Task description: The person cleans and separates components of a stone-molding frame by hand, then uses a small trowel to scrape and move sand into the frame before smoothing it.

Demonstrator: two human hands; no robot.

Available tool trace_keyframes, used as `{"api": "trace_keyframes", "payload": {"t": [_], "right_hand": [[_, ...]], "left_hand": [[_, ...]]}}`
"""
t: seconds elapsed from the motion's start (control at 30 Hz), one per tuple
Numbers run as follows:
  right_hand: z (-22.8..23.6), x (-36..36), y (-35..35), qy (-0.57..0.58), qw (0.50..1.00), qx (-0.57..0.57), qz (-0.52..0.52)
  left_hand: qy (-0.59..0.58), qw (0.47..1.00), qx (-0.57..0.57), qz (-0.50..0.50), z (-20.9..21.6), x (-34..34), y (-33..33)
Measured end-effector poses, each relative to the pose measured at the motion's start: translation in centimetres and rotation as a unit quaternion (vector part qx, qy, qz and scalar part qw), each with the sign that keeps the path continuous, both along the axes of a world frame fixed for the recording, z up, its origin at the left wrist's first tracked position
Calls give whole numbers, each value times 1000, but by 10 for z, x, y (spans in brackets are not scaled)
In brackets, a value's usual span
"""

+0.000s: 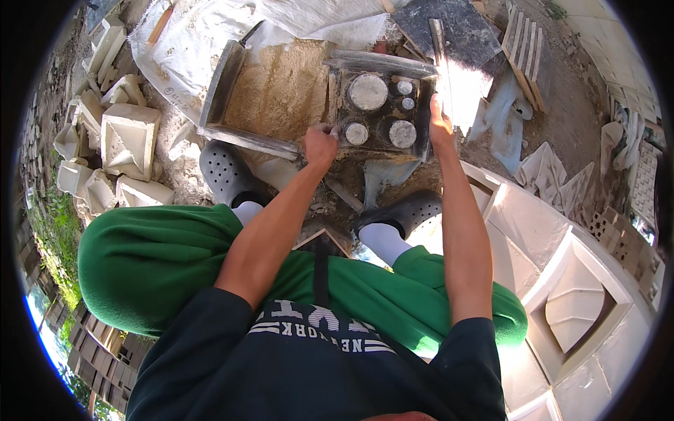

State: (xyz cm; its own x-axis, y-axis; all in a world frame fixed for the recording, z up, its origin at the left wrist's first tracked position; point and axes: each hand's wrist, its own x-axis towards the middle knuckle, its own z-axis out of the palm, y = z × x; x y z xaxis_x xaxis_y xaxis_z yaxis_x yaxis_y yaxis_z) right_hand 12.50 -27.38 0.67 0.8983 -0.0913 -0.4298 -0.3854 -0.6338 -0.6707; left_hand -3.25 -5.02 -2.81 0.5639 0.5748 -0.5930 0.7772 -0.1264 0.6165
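Note:
A dark, dusty mould box [381, 130] stands between my feet, tilted slightly. In it sit several round, pale grey discs [367, 92], large and small. My left hand [321, 145] is closed at the box's near left corner, knuckles up. On the right, my right hand [441, 129] is closed along the box's right wall, its fingers partly hidden. A long, narrow bar [439, 52] runs away from beside that hand; whether the hand touches it, I cannot tell. Joined to the box's left is a dark-walled tray [217, 91] of tan sand or powder [277, 88].
Pale moulded blocks [130, 140] lie piled at the left. A white plastic sheet [189, 49] spreads behind the tray. Large cream-coloured cast pieces [533, 245] stand close on the right. A slatted wooden piece [525, 59] and a dark board [446, 31] lie beyond the box.

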Motion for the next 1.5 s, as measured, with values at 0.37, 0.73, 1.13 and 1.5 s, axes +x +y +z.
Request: {"api": "trace_keyframes", "payload": {"t": [0.37,0.73,1.13,1.5], "right_hand": [[-9,2,0,-42,996,-77,-4],[-5,2,0,27,1000,2,-1],[43,0,17,149,975,-89,142],[31,-22,13,6,998,-63,25]], "left_hand": [[13,1000,-19,14,5,2,-3],[18,999,-40,0,-25,-3,5],[-40,929,126,-344,-36,-4,42],[-77,896,220,-377,4,-4,6]]}}
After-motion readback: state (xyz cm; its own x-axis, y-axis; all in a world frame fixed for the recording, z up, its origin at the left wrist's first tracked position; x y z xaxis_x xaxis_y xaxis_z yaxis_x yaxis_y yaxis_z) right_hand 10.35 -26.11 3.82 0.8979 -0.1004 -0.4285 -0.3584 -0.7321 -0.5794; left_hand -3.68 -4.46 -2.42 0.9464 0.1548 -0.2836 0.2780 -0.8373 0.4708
